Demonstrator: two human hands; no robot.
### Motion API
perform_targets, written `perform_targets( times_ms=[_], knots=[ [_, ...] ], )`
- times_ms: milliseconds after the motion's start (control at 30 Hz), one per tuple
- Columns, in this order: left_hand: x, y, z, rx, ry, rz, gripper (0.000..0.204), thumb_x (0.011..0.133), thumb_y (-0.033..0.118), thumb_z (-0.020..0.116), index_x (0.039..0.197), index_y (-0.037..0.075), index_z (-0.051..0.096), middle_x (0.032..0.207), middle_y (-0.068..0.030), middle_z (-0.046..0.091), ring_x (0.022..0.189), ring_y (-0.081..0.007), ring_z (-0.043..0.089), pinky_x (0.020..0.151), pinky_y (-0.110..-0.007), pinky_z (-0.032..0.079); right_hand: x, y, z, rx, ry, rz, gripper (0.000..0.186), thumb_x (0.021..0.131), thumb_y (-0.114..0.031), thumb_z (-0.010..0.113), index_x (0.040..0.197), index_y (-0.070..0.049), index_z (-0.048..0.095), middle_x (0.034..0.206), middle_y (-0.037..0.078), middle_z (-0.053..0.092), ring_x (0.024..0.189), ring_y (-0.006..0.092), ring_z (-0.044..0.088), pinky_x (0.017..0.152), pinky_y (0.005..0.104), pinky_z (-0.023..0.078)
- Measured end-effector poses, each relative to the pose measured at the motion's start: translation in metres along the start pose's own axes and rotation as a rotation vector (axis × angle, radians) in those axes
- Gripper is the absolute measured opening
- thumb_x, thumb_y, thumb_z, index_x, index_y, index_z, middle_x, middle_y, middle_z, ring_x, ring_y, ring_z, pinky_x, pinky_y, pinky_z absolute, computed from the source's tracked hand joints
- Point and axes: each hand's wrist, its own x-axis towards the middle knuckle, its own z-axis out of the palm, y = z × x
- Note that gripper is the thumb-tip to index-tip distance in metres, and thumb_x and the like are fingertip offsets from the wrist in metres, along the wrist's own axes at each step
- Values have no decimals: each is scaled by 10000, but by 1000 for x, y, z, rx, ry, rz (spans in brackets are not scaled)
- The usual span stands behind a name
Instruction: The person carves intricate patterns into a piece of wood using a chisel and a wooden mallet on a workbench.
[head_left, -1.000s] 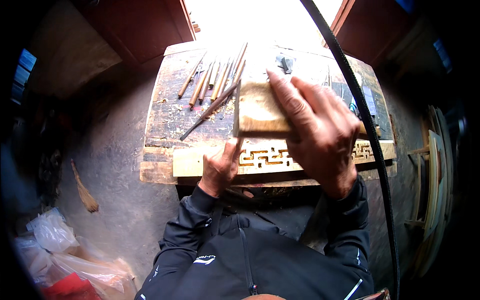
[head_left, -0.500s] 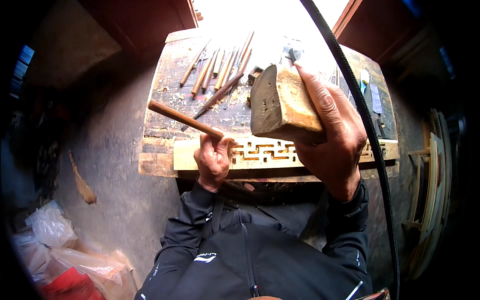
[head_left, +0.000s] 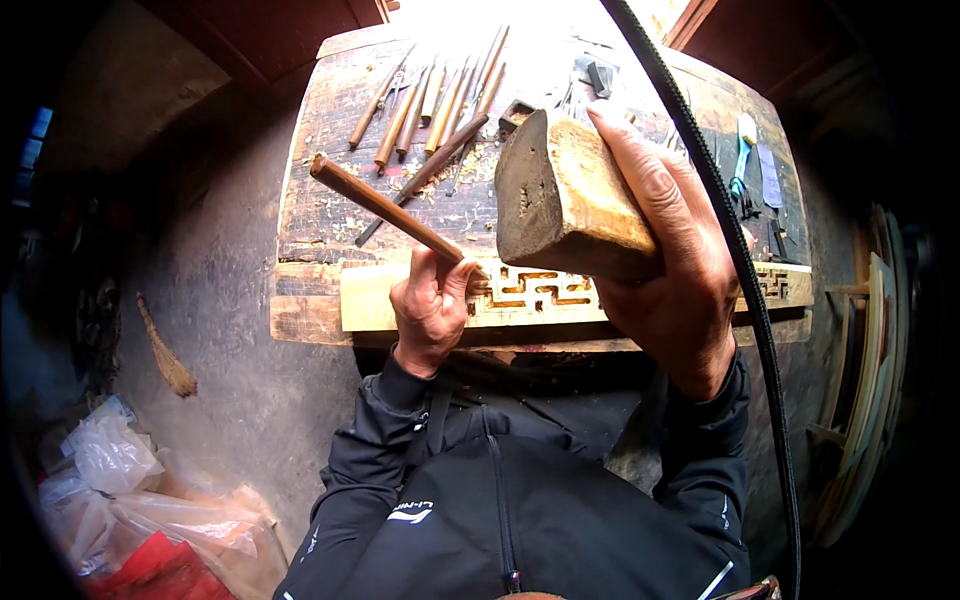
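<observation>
My left hand (head_left: 432, 308) is closed round the lower end of a wooden-handled chisel (head_left: 385, 208), whose handle slants up to the left. Its tip, mostly hidden by my fingers, is at the carved wooden board (head_left: 540, 308) along the table's near edge. A geometric lattice of slots is cut into this pale board. Raised above the board, my right hand (head_left: 680, 270) grips a thick block-shaped wooden mallet (head_left: 575, 195). The mallet's worn end faces left, apart from the chisel, and its grip is hidden by my hand.
Several carving chisels (head_left: 430, 108) and wood shavings lie on the worn table (head_left: 320, 190). A brush with a blue handle (head_left: 742, 160) rests at the right. A black cord (head_left: 712, 190) hangs across the view. On the floor are a broom (head_left: 165, 352) and plastic bags (head_left: 115, 465).
The chisel's handle has tilted more upright, its top shifting right and its lower end slightly right along the board. My right hand still holds the mallet raised. The whole view has shifted slightly.
</observation>
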Motion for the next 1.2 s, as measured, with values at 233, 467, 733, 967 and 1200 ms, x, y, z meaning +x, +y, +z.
perform_targets(
  times_ms=[233, 467, 733, 967, 1200],
  knots=[
    [-1, -2, 1, -8, -10, -26, 200, 1030, 54, 789, 1165, 13, 648, 832, -119, 773, 767, -233, 810, 679, -339, 609, 5, -2, -1, -31, -1, -29, 763, 777, -41, 945, 1490, -57, 674, 1333, 194, 754, 1187, 359, 774, 1011, 413, 619],
    [-4, -8, 1, -18, -62, -31, 222, 1074, 51, 724, 1279, -13, 665, 941, -121, 812, 817, -202, 810, 732, -334, 635, 7, -1, -2, -67, -12, -29, 740, 777, -58, 938, 1475, -76, 693, 1277, 185, 776, 1146, 357, 794, 978, 407, 633],
    [-1, -4, 6, 7, -65, 44, 202, 1014, 72, 806, 1136, 19, 653, 809, -134, 743, 703, -307, 771, 630, -391, 572, 16, 3, -3, -94, 31, -82, 710, 805, -119, 941, 1471, -72, 699, 1242, 213, 782, 1120, 356, 802, 965, 405, 635],
    [8, 7, 1, 189, -163, 229, 184, 1007, 32, 795, 1137, 14, 665, 816, -143, 729, 694, -316, 744, 640, -389, 559, 36, 0, -16, -60, 217, -71, 692, 803, -145, 985, 1423, -18, 705, 1267, 186, 791, 1129, 299, 801, 961, 387, 638],
    [11, 16, 1, 222, -164, 271, 200, 978, 37, 820, 1122, 15, 683, 789, -149, 699, 665, -344, 703, 610, -420, 525, 42, -10, -14, -149, 42, -84, 758, 792, -52, 927, 1504, -142, 682, 1282, 174, 777, 1154, 325, 782, 984, 396, 635]
  ],
)
